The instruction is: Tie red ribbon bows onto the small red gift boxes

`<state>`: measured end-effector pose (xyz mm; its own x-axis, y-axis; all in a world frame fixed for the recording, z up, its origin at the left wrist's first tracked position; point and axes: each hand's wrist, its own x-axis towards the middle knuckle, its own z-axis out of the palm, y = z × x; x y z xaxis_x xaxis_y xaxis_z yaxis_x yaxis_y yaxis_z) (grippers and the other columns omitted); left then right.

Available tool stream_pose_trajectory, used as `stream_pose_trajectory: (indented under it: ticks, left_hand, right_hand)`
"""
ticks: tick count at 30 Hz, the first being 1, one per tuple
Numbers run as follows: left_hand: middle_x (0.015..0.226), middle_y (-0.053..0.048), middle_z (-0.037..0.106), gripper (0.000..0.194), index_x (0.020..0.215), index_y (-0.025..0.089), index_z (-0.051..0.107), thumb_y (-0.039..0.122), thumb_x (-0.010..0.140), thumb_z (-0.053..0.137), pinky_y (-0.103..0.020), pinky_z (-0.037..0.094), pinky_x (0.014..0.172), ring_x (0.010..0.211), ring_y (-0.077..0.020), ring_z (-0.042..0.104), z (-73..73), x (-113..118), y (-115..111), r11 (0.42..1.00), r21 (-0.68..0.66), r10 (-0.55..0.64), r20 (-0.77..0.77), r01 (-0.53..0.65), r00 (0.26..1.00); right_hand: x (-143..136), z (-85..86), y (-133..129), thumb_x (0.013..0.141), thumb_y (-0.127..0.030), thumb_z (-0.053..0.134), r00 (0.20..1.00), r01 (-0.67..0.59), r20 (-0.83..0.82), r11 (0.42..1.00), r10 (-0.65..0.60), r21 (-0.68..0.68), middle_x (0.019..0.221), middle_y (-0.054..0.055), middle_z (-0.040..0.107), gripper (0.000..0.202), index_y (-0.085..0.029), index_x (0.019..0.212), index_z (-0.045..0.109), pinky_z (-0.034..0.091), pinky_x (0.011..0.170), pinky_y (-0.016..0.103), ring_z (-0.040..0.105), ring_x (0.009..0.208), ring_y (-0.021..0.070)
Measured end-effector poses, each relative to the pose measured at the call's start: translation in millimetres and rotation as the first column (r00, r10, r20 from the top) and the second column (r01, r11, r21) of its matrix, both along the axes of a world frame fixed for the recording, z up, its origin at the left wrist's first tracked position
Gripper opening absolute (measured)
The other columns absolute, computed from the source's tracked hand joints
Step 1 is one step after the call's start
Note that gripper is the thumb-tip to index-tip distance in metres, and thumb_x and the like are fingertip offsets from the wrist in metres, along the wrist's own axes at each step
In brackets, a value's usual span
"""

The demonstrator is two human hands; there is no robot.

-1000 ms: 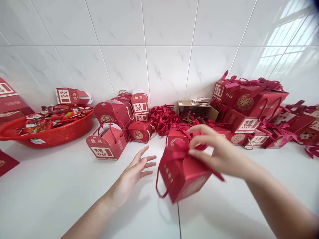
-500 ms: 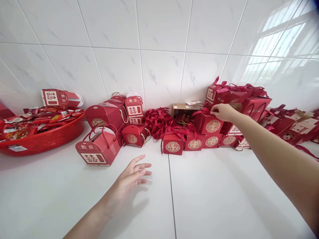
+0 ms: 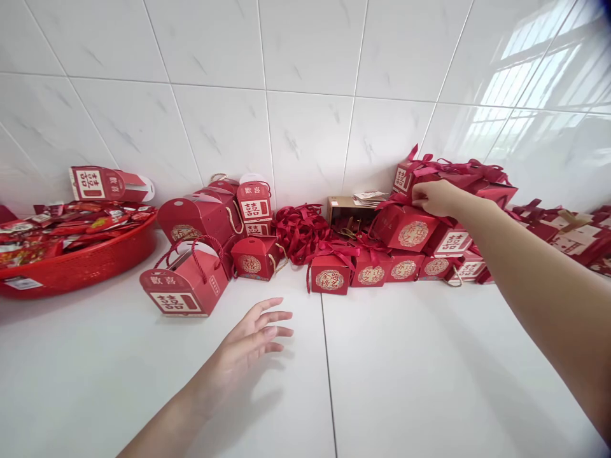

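Note:
My right hand [image 3: 436, 198] is closed at the top of a red gift box [image 3: 413, 234] with a gold round emblem, among the ribbons; the fingertips are partly hidden. That box sits slightly tilted on a row of similar boxes. My left hand [image 3: 258, 331] hovers over the white table with its fingers apart, holding nothing. Nearest to it stand a red box with twisted rope handles and an open top [image 3: 186, 280] and a small red box with a pale cord [image 3: 252, 257].
At left, a red plastic basket [image 3: 95, 251] holds many wrapped packets. A heap of dark red ribbons [image 3: 300, 232] lies at the centre, beside an open cardboard box [image 3: 340, 208]. Stacked ribboned boxes [image 3: 496, 184] line the tiled wall at right.
My right hand has shifted slightly up and to the right, and the gift box under it has tilted and shifted a little with it. My left hand stays nearly where it was, fingers apart.

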<state>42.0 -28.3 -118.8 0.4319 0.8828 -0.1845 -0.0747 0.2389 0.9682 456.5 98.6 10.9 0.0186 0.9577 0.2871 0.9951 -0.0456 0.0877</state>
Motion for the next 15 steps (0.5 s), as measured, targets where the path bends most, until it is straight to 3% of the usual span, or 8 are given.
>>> stream_pose_trajectory:
  ticks: [5,10,12,15]
  left_hand:
    - [0.133,-0.012,0.046,0.048,0.129,0.025,0.039,0.040,0.085,0.052,-0.047,0.037,0.094,0.116,-0.0313,0.049,-2.5,-3.5,0.8,0.999,0.010,-0.043,-0.003,0.043,0.999]
    - [0.130,-0.011,0.047,0.045,0.128,0.026,0.041,0.039,0.085,0.051,-0.046,0.036,0.095,0.115,-0.0298,0.050,-1.8,-3.5,-1.4,0.998,0.035,-0.058,-0.027,0.059,0.998]
    - [0.129,-0.010,0.048,0.042,0.124,0.026,0.045,0.038,0.085,0.052,-0.045,0.037,0.094,0.114,-0.0291,0.050,-1.5,-3.3,-1.7,0.997,0.056,-0.049,-0.060,0.053,0.997]
    - [0.127,-0.009,0.049,0.033,0.114,0.024,0.053,0.037,0.083,0.053,-0.042,0.038,0.091,0.113,-0.0279,0.049,-2.7,-3.4,-0.3,0.994,0.086,-0.049,-0.140,0.061,0.989]
  right_hand:
    - [-1.2,-5.4,-1.6,0.088,-0.015,0.047,0.998,0.034,0.053,0.996,-0.030,-0.077,0.078,0.012,0.062,0.011,-0.014,0.086,0.058,0.032,0.059,0.030,0.047,0.063,0.0150]
    - [-17.0,-10.9,-6.5,0.086,-0.015,0.052,0.997,0.009,0.073,0.992,0.000,-0.126,0.077,0.003,0.061,0.009,-0.014,0.083,0.061,0.040,0.064,0.026,0.052,0.065,0.0116]
    - [-26.6,-12.4,-6.3,0.086,-0.015,0.053,0.998,0.016,0.067,0.994,-0.009,-0.112,0.076,0.007,0.062,0.013,-0.011,0.080,0.063,0.041,0.067,0.029,0.056,0.069,0.0136]
    - [-46.6,-9.3,-9.8,0.087,-0.013,0.048,0.999,0.033,0.028,0.999,-0.032,-0.023,0.080,0.024,0.064,0.024,0.000,0.079,0.067,0.040,0.071,0.037,0.061,0.080,0.0242]
